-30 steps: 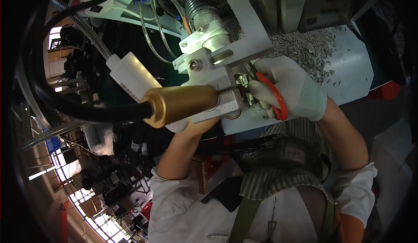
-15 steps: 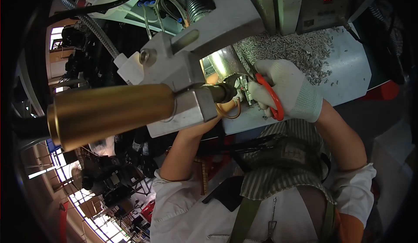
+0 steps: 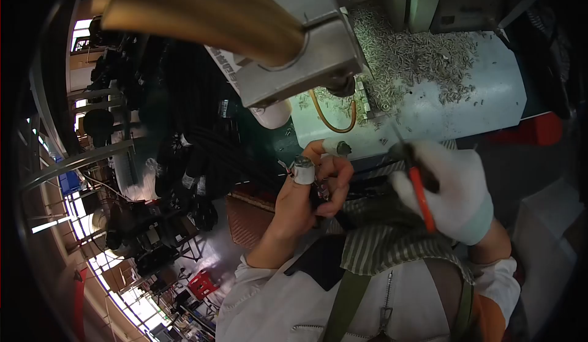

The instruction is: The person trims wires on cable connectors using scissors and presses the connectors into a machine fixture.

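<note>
Scraps of pin-like metal litter a white board at one o'clock; towards eleven, a gold cylinder runs into a metal block. Near the centre, at five o'clock, our left hand is half curled, thumb and fingers pinched round a small dark item with reddish strands, perhaps a cable end; we judge the pinch keeps so slight a piece steady. White wraps sleeve two digits, likely for protection. At four o'clock our gloved right hand is folded round a red-handled tool — possibly scissors, too blurred to say — its thin blade towards eleven o'clock, seemingly angled so the tip clears our fingers.
</note>
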The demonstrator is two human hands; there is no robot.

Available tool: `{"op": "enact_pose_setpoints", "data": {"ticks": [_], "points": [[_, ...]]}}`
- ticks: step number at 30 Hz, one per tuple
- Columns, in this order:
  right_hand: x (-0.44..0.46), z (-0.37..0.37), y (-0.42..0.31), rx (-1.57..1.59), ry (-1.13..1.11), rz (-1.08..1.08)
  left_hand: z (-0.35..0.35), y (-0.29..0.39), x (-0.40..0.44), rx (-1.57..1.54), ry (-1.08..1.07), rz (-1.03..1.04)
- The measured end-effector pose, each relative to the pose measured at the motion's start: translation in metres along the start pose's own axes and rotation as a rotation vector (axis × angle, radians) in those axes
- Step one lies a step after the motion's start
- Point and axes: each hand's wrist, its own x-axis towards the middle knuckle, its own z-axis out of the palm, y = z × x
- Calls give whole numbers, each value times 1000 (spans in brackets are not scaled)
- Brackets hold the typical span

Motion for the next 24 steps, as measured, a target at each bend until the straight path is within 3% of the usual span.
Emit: {"op": "enact_pose_setpoints", "data": {"ticks": [2, 5, 7, 8, 9, 10, 11, 12, 13, 15, 16, 17, 18, 20, 24], "points": [[4, 23, -3, 218, -143, -94, 14, -2, -1, 149, 26, 16], [9, 43, -2, 121, -94, -197, 16, -6, 2, 385, 154, 122], [5, 30, -5, 283, -104, -132, 2, 8, -1, 35, -165, -29], [0, 23, 0, 254, -119, -79, 4, 8, -4, 33, -167, -29], [-4, 16, 2, 224, -132, -24, 9, 8, -8, 288, -156, -24], [-7, 10, 0, 491, -214, 164, 14, 8, -10, 544, -146, -19], [-9, 4, -3, 488, -207, 169, 18, 8, -11, 522, -148, -56], [-11, -1, -5, 681, -262, 278, 21, 9, -12, 520, -157, -56], [-12, -4, -5, 875, -316, 385, 24, 9, -12, 578, -206, -9], [-18, -3, 1, 913, -291, 359, 30, 9, -12, 636, -263, 39], [-21, -3, 4, 952, -278, 331, 34, 8, -11, 857, -238, 186], [-22, -4, 2, 953, -271, 332, 36, 7, -10, 1075, -209, 336], [-23, -5, -3, 865, -242, 378, 37, 5, -9, 1076, -215, 335], [-23, -7, -2, 780, -208, 423, 36, 0, -5, 1316, -188, 532], [-22, -7, 16, 901, -352, 398, 38, -5, -2, 1442, -189, 604]]}}
